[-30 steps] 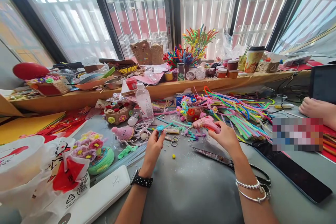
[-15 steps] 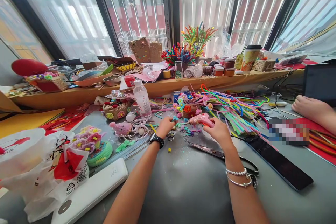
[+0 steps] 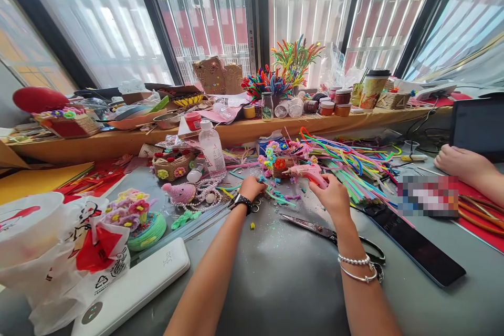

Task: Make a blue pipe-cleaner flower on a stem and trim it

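Left hand [image 3: 251, 188] has reached farther in, curled by the pipe-cleaner bits [image 3: 284, 199]; can't tell if it's pinching anything. Right hand [image 3: 334, 197] is closed round the pink glue gun [image 3: 306, 170], nozzle near the flower basket [image 3: 280, 169]. Probably light, stiff plastic; handle's the spot, tip's likely hot.

I see a pink glue gun [image 3: 309, 172] at center, and black scissors handles [image 3: 374, 252] right of it. At lower left I get a white power bank [image 3: 136, 286] and a white bag [image 3: 84, 257] printed red and black. Left of center, my view shows a black watch band [image 3: 244, 202] with white dots. A glossy red balloon [image 3: 39, 101] fills the left edge.
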### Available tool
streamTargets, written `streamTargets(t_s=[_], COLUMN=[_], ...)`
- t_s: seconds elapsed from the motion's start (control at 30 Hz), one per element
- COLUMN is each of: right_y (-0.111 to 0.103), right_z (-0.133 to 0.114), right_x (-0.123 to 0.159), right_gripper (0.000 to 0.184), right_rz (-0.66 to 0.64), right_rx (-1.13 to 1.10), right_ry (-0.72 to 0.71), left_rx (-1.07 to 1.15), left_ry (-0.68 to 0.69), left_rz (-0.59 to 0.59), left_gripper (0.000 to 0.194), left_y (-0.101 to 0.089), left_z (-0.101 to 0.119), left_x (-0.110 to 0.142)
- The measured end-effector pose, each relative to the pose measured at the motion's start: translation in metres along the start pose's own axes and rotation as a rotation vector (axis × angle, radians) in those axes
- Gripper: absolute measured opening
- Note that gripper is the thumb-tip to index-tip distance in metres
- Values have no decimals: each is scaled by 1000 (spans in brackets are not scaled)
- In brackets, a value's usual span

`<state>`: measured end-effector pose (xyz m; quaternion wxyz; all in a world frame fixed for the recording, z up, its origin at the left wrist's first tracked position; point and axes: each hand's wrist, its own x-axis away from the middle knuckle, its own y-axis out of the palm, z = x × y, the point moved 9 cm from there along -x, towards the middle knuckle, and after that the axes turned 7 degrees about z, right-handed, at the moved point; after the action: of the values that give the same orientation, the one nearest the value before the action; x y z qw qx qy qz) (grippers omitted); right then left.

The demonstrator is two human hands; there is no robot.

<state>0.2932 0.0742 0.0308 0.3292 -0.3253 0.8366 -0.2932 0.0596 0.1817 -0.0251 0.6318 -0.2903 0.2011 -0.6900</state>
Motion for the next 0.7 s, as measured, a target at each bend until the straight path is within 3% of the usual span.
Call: streamTargets(t_s=[0.17,0.27,0.47,0.7], right_y=[-6,-4,-3,-1], right_z=[3,4,1,0], right_x=[-2,-1,1,2], right_gripper=[41,39,37,39], right_rz=[66,50,28,4], right_rx=[-104,-115,-114,-67], right_ry=[39,62,48,36], left_rx=[291,516,996,1434], left_ry=[-17,-29,-71,-173], left_rz=[78,118,247,332], left_gripper=[28,22,16,7], left_y=[-10,-5,28,69], left_z=[4,13,42,64], left_x=[19,42,83,85])
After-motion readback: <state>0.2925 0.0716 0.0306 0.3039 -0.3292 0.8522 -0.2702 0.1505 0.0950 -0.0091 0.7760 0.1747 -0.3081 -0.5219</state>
